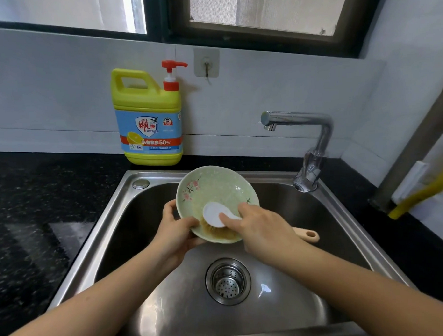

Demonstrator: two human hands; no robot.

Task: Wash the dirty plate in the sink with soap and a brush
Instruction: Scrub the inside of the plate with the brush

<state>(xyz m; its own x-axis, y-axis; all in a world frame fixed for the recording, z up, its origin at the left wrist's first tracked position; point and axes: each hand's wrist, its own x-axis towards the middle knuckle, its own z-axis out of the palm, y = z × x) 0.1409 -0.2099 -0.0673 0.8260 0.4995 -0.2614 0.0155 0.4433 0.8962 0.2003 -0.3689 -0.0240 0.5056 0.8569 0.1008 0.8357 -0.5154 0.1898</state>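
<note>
Well, steel sink (170,308) set in blk speckled counter (40,199), white wall (262,86) behind.

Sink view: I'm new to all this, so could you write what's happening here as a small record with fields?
plate: pale green with pink flowers, tilted over the sink
left hand: grips the plate's lower left rim
right hand: holds the brush, bristles against the plate's lower part
dirt: brownish smear around the bristles
soap bottle: yellow, red pump, upright on the counter behind the sink
tap: no water visibly running
</note>
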